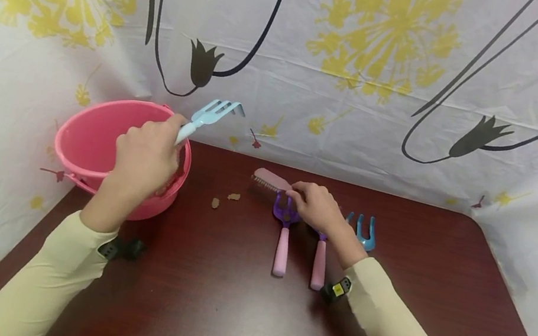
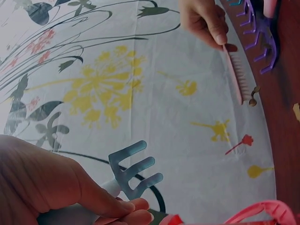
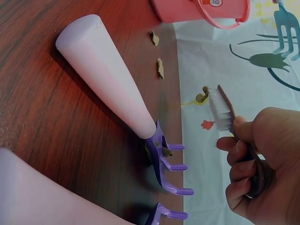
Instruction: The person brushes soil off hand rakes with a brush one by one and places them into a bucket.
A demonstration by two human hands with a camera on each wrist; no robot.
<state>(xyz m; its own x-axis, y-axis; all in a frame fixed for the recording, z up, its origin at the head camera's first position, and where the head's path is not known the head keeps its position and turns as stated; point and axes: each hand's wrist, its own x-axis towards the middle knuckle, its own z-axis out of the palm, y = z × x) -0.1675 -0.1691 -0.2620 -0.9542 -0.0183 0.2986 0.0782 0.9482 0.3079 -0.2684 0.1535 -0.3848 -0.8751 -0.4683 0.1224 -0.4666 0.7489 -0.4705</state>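
Observation:
In the head view my left hand [image 1: 144,153] grips the handle of a light blue hand rake [image 1: 210,114], raised in front of a pink bucket [image 1: 90,138]. The rake's tines [image 2: 140,165] point up past the fingers in the left wrist view. My right hand [image 1: 318,208] holds a pink-backed brush [image 1: 271,178] by its handle, just above the table. White bristles [image 3: 219,110] show in the right wrist view, with a small brown bit [image 3: 202,95] by their tip. Below that hand lie two purple hand rakes with pink handles [image 1: 281,252], one partly hidden.
Another blue rake [image 1: 365,240] lies right of the purple ones, partly behind the right forearm. Two small tan scraps [image 1: 234,196] are on the dark red table [image 1: 202,300] between bucket and brush. A white patterned sheet [image 1: 280,44] hangs behind and at the sides.

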